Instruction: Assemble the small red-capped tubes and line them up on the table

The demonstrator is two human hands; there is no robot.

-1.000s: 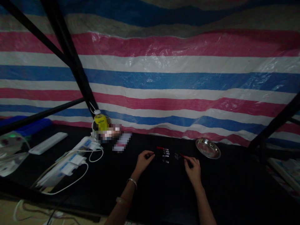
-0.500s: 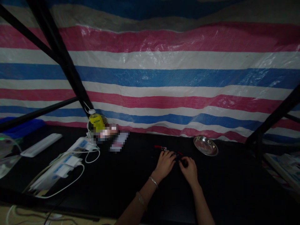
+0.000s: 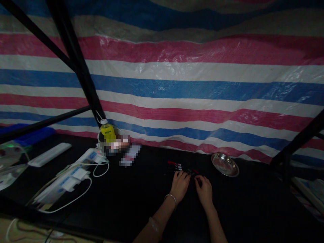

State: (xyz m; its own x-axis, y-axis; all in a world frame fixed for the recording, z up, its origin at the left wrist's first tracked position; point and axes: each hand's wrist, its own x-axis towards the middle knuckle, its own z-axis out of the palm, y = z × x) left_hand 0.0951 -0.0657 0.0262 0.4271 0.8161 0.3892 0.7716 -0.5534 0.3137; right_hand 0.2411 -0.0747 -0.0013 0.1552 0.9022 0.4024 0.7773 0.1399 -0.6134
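Note:
Several slim pen-like sticks, red and black with pale bands, lie side by side on the black tabletop. My left hand rests against their near side, its fingers stretched forward and slightly apart. A silver bangle circles that wrist. My right hand is just to the right, thumb and forefinger curled towards each other. Close to its fingertips is a dark stick with a red end. Whether the fingertips grip anything is too dark to make out.
A shiny round metal dish sits behind and right of my hands. Leftward are a yellow bottle, a blurred-out pale item and a power strip with white cables. Black frame bars and a striped tarp stand behind.
The view has shifted slightly, so the scene sits a little lower and to the right. My left hand has drawn back a little from the sticks, uncovering more of them.

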